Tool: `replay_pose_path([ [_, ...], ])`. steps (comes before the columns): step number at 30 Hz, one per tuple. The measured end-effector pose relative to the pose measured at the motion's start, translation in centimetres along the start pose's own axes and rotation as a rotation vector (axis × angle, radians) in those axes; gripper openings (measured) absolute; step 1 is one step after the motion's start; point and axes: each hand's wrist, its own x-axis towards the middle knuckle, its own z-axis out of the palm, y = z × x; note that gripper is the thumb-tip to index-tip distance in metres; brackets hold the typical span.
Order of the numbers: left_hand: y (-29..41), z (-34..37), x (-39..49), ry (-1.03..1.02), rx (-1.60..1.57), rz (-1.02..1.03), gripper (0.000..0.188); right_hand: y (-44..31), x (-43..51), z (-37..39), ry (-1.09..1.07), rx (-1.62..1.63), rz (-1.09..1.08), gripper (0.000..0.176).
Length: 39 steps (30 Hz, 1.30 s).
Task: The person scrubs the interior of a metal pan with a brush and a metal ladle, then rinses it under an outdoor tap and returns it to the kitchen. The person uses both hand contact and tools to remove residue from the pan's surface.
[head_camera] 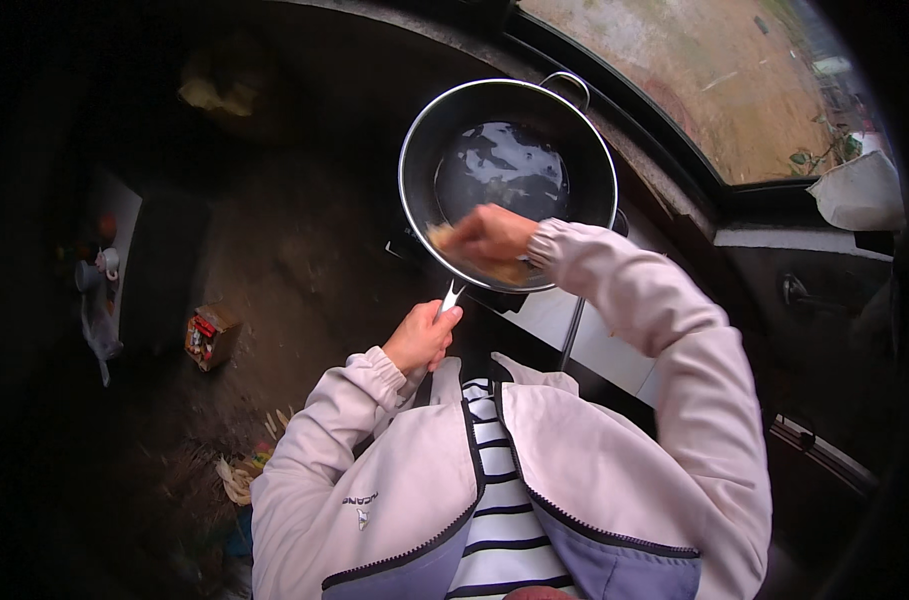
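A deep dark wok (423, 142) with a bright metal rim tilts before me, a loop handle on its far side. Shiny liquid (510, 161), reflecting light, covers its bottom. My left hand (424, 335) grips the wok's long metal handle (450, 298) at the near side. Inside the wok, against the near wall, is my right hand (492, 234), blurred by motion. Its fingers press on a tan scrubber (510, 271), which sticks out on both sides of the hand; its exact kind is too blurred to tell.
A white-tiled counter (548, 319) lies under the wok's right side, with a dark pipe (572, 334) across it. Beyond is a window (694, 90). A cardboard box (214, 335) of small items sits on the floor at left, near a dark table with a pale edge (128, 217).
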Motion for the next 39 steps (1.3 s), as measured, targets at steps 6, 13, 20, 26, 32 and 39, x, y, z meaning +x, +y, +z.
replay_pose_path([
  [6, -0.2, 0.0, 0.0, 0.006, -0.002, 0.007, 0.03, 4.5, 2.9, -2.8, 0.247, -0.341, 0.251, 0.033],
  [13, -0.5, 0.0, 0.1, 0.024, 0.11, 0.048, 0.031, 10.7, 0.4, -8.2, 1.188, -0.044, 0.18, 0.027],
  [20, 0.7, 0.2, 0.0, 0.107, 0.392, 0.092, 0.03, 8.2, 14.4, -7.2, 1.071, 0.119, -0.03, 0.021],
  [26, 0.8, 0.5, -0.1, 0.162, 0.487, 0.14, 0.037, 2.6, 6.1, 0.8, 0.118, -0.04, -0.266, 0.012],
  [32, 0.2, 0.4, 0.4, 0.16, 0.414, 0.169, 0.032, 4.6, -1.0, -2.8, 0.159, -0.155, -0.072, 0.013],
  [39, 0.4, 0.3, 0.2, 0.137, 0.442, 0.124, 0.033, 8.9, -0.3, -7.6, 0.723, 0.192, 0.074, 0.032],
])
